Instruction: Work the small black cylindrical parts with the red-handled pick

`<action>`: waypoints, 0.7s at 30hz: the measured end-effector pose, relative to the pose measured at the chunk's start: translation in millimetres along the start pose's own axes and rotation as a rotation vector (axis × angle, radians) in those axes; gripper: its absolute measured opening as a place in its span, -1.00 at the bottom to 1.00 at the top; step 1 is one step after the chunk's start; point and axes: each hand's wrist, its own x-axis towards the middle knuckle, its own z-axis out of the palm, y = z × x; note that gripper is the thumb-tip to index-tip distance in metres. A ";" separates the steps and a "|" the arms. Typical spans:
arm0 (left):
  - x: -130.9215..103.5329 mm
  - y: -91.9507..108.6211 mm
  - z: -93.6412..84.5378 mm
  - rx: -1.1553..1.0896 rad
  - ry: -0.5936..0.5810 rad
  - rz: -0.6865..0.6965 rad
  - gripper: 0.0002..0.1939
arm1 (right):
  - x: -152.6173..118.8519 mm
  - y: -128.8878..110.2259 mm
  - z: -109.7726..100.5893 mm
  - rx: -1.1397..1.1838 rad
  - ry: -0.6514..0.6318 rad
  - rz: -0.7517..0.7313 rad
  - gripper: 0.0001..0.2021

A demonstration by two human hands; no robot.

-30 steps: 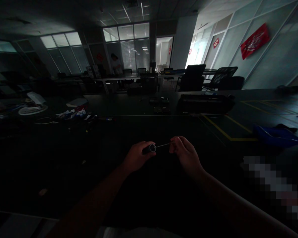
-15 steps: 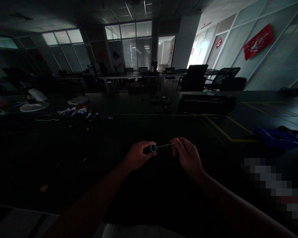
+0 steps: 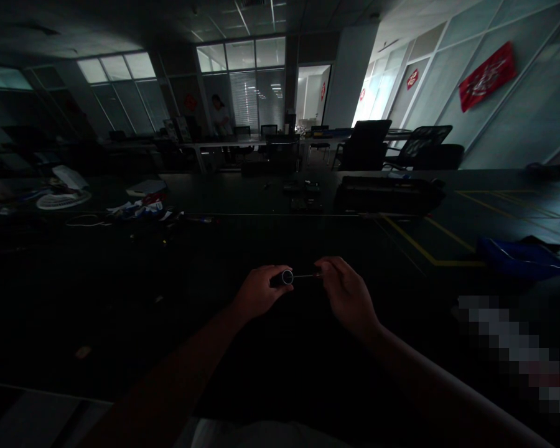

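Observation:
In the dim middle of the view, my left hand [image 3: 257,291] is closed around a dark cylinder [image 3: 287,277] with a pale ring at its end, which faces right. My right hand [image 3: 348,291] pinches the handle end of a thin-shafted screwdriver [image 3: 303,275]. The metal shaft runs level from my right fingers to the ringed end of the cylinder. Whether the tip touches the ring or sits inside it, I cannot tell. Both hands are held over the dark table [image 3: 205,348].
A blue bin [image 3: 518,258] lies on the right, near yellow tape lines [image 3: 420,246]. A long black case [image 3: 387,196] is further back. A white fan [image 3: 64,198] and clutter stand on the left. A person [image 3: 220,116] is across the room.
My right hand has shifted slightly left, and the screwdriver shaft now looks more level. My left hand with the cylinder has barely moved. The far person has straightened.

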 end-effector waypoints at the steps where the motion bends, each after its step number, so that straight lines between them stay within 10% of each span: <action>1: 0.1 -0.6 0.2 -0.005 0.003 -0.005 -0.61 | 0.5 1.3 -0.5 -0.010 -0.005 0.002 -0.70; 21: 0.4 -1.2 -1.4 -0.025 0.019 -0.006 -0.63 | 1.7 5.0 -1.9 0.006 -0.017 -0.065 -0.91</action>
